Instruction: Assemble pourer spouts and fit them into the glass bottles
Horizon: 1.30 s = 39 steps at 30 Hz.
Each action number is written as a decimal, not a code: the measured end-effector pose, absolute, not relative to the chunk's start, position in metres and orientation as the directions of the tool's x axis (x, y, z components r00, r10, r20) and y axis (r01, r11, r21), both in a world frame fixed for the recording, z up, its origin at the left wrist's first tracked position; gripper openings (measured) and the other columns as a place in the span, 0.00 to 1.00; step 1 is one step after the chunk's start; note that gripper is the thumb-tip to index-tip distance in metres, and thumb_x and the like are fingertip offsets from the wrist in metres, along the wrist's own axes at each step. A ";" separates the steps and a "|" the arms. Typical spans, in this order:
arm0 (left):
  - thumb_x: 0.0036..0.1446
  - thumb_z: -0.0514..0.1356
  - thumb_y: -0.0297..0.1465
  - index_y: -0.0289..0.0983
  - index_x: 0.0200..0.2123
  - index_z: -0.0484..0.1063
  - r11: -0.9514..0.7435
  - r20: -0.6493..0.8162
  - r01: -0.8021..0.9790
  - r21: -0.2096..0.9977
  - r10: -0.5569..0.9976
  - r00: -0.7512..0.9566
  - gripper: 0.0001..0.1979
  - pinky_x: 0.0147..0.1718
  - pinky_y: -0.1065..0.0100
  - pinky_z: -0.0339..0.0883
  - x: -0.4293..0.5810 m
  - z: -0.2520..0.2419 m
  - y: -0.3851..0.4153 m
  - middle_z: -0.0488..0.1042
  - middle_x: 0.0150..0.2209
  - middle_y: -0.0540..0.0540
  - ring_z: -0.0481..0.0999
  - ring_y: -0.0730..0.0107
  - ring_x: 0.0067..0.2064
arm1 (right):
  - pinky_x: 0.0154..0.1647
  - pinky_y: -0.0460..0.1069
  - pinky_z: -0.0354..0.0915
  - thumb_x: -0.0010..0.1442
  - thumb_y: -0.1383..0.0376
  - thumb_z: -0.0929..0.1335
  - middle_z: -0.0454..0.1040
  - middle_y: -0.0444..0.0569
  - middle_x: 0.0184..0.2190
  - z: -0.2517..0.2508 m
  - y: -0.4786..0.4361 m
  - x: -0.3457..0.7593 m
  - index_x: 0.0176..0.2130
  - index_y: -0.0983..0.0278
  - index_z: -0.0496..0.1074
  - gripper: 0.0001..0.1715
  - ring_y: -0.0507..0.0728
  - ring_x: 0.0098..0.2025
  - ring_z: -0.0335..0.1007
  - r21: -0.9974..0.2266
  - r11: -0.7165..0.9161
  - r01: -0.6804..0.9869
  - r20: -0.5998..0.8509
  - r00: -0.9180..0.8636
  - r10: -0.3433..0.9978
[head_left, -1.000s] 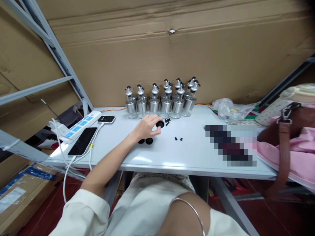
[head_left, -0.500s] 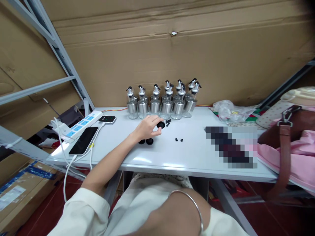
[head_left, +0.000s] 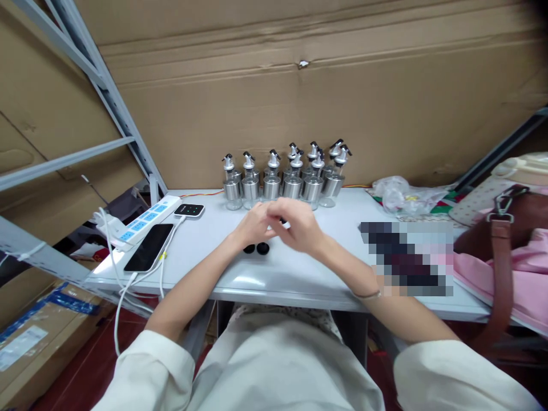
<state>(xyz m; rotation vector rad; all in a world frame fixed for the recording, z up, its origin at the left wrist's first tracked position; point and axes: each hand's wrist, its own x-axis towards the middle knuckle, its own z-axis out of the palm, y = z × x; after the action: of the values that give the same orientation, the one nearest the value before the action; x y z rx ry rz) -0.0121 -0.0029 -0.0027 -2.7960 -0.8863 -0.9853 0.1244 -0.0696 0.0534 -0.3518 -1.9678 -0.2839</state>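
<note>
My two hands meet above the middle of the table, in front of a group of bottles. My left hand (head_left: 253,224) is closed on a black round cap (head_left: 283,220), of which only a dark sliver shows between the hands. My right hand (head_left: 297,222) curls over the left fingertips, its fingers closed; what they grip is hidden. Two more black round caps (head_left: 262,248) lie on the table just below the left wrist. Behind the hands stand several glass bottles (head_left: 272,187) with steel sleeves and silver-and-black pour spouts.
On the left of the table (head_left: 205,245) lie a phone (head_left: 149,247), a small black-screened device (head_left: 189,211), a power strip (head_left: 148,220) and white cables. A clear plastic bag (head_left: 394,194), a blurred-out patch and a pink bag (head_left: 483,274) with a brown strap occupy the right.
My right hand has come up from near my body to meet my left hand at the black cap. The small black pieces on the table are now covered by it.
</note>
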 end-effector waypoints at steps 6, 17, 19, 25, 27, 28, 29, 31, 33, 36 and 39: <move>0.53 0.54 0.29 0.34 0.49 0.58 -0.836 0.669 0.545 0.065 0.442 0.598 0.19 0.41 0.62 0.64 -0.013 -0.001 -0.003 0.74 0.38 0.44 0.74 0.62 0.39 | 0.28 0.48 0.63 0.62 0.62 0.61 0.70 0.46 0.25 0.021 -0.031 0.167 0.37 0.62 0.66 0.07 0.53 0.25 0.66 -0.265 0.748 0.608 0.828 -0.254 0.500; 0.57 0.52 0.31 0.36 0.50 0.55 -0.790 0.731 0.599 0.131 0.485 0.480 0.17 0.42 0.62 0.63 -0.015 -0.001 -0.002 0.74 0.39 0.43 0.73 0.62 0.40 | 0.34 0.50 0.70 0.58 0.65 0.63 0.76 0.51 0.40 0.013 -0.027 0.169 0.50 0.62 0.69 0.20 0.57 0.36 0.73 -0.441 0.709 0.550 0.614 -0.391 0.686; 0.58 0.51 0.31 0.36 0.50 0.55 -0.803 0.732 0.583 0.122 0.470 0.494 0.16 0.42 0.62 0.63 -0.014 -0.001 -0.003 0.74 0.39 0.43 0.73 0.63 0.40 | 0.34 0.50 0.71 0.57 0.64 0.63 0.77 0.51 0.39 0.013 -0.027 0.168 0.49 0.63 0.70 0.19 0.57 0.36 0.74 -0.480 0.710 0.515 0.623 -0.369 0.690; 0.60 0.49 0.32 0.36 0.50 0.55 -0.805 0.718 0.581 0.122 0.476 0.508 0.15 0.48 0.59 0.59 -0.013 -0.001 -0.003 0.74 0.45 0.40 0.73 0.63 0.44 | 0.35 0.50 0.73 0.54 0.64 0.65 0.77 0.47 0.32 0.013 -0.028 0.164 0.44 0.63 0.70 0.17 0.55 0.32 0.74 -0.589 0.662 0.463 0.608 -0.286 0.741; 0.59 0.50 0.33 0.36 0.51 0.56 -0.794 0.711 0.592 0.137 0.495 0.499 0.17 0.48 0.59 0.57 -0.013 0.000 -0.004 0.74 0.44 0.40 0.73 0.62 0.44 | 0.34 0.50 0.73 0.52 0.64 0.66 0.77 0.47 0.31 0.013 -0.027 0.164 0.42 0.63 0.70 0.15 0.54 0.31 0.74 -0.619 0.653 0.436 0.610 -0.255 0.750; 0.58 0.52 0.34 0.36 0.50 0.57 -0.786 0.709 0.601 0.143 0.505 0.492 0.17 0.49 0.58 0.56 -0.014 0.001 -0.004 0.74 0.43 0.41 0.73 0.62 0.43 | 0.34 0.50 0.73 0.51 0.64 0.66 0.76 0.46 0.31 0.013 -0.027 0.163 0.41 0.62 0.69 0.15 0.54 0.31 0.74 -0.632 0.651 0.420 0.614 -0.241 0.752; 0.57 0.52 0.34 0.36 0.49 0.58 -0.776 0.705 0.613 0.148 0.517 0.484 0.17 0.49 0.58 0.56 -0.015 0.002 -0.005 0.74 0.42 0.42 0.73 0.62 0.43 | 0.33 0.50 0.73 0.50 0.64 0.66 0.76 0.46 0.30 0.013 -0.028 0.163 0.40 0.62 0.68 0.14 0.54 0.30 0.73 -0.644 0.650 0.404 0.617 -0.229 0.753; 0.55 0.53 0.34 0.36 0.45 0.62 -0.755 0.686 0.636 0.158 0.547 0.479 0.15 0.48 0.58 0.55 -0.015 0.004 -0.006 0.74 0.39 0.44 0.73 0.62 0.42 | 0.33 0.49 0.72 0.49 0.65 0.66 0.76 0.45 0.29 0.013 -0.028 0.163 0.39 0.62 0.67 0.13 0.54 0.30 0.73 -0.660 0.650 0.376 0.616 -0.224 0.756; 0.55 0.53 0.34 0.37 0.40 0.64 -0.744 0.655 0.649 0.160 0.572 0.494 0.11 0.47 0.58 0.54 -0.016 0.006 -0.007 0.74 0.36 0.45 0.73 0.62 0.40 | 0.34 0.50 0.72 0.49 0.66 0.66 0.76 0.45 0.29 0.013 -0.029 0.163 0.38 0.62 0.66 0.13 0.54 0.30 0.73 -0.669 0.649 0.362 0.608 -0.234 0.758; 0.54 0.52 0.34 0.37 0.34 0.64 -0.746 0.622 0.651 0.141 0.579 0.528 0.08 0.45 0.58 0.55 -0.016 0.008 -0.008 0.72 0.32 0.47 0.71 0.63 0.36 | 0.36 0.51 0.72 0.49 0.67 0.66 0.76 0.45 0.29 0.013 -0.030 0.163 0.38 0.62 0.66 0.13 0.54 0.29 0.73 -0.675 0.645 0.358 0.595 -0.251 0.763; 0.54 0.51 0.36 0.37 0.31 0.62 -0.751 0.619 0.647 0.130 0.571 0.539 0.07 0.45 0.58 0.55 -0.016 0.009 -0.008 0.71 0.29 0.48 0.70 0.64 0.34 | 0.37 0.51 0.72 0.49 0.67 0.66 0.77 0.45 0.29 0.012 -0.031 0.162 0.38 0.62 0.66 0.13 0.54 0.29 0.73 -0.683 0.636 0.358 0.582 -0.259 0.771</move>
<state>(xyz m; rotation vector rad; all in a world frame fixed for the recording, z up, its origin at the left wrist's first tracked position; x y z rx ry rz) -0.0165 -0.0076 0.0093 -2.6542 -1.0552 -1.0031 0.1624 -0.0307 0.0116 -0.8999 -1.8610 0.5190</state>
